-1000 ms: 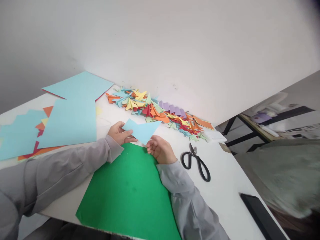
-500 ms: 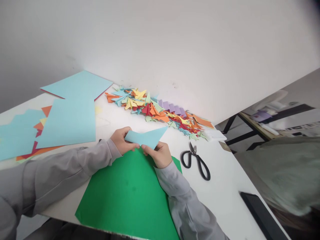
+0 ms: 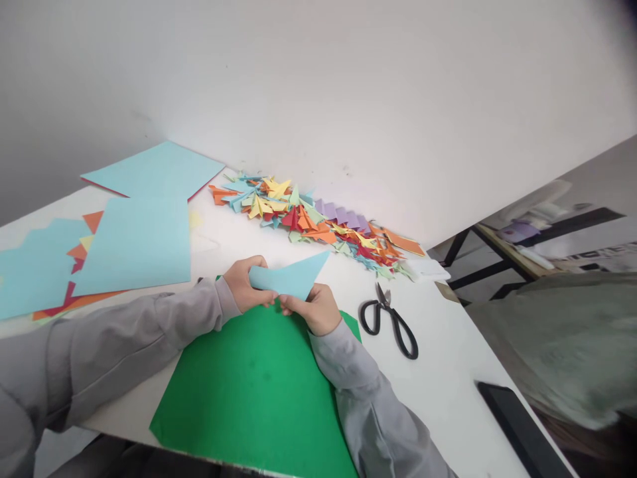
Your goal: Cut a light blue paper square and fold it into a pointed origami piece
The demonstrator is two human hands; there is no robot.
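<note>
A light blue sheet of paper (image 3: 291, 277), bent over with a pointed corner up to the right, is held above a green board (image 3: 253, 392). My left hand (image 3: 247, 285) pinches its left end between thumb and fingers. My right hand (image 3: 318, 309) grips its lower right part, the thumb in front and the other fingers mostly hidden behind the paper. The two thumbs are close together at the paper's lower edge. To the right of my right hand lie black-handled scissors (image 3: 389, 322), their blades slightly apart.
Along the wall runs a heap of small folded paper planes (image 3: 303, 219) in several colours, with purple folded pieces (image 3: 343, 216) behind. Blue sheets (image 3: 139, 245) lie at the left over orange and red paper. A black flat object (image 3: 520, 428) sits at the right table edge.
The paper's right tip has shifted slightly left, and its left end looks a little more curled. Both hands keep their hold; nothing else has visibly moved.
</note>
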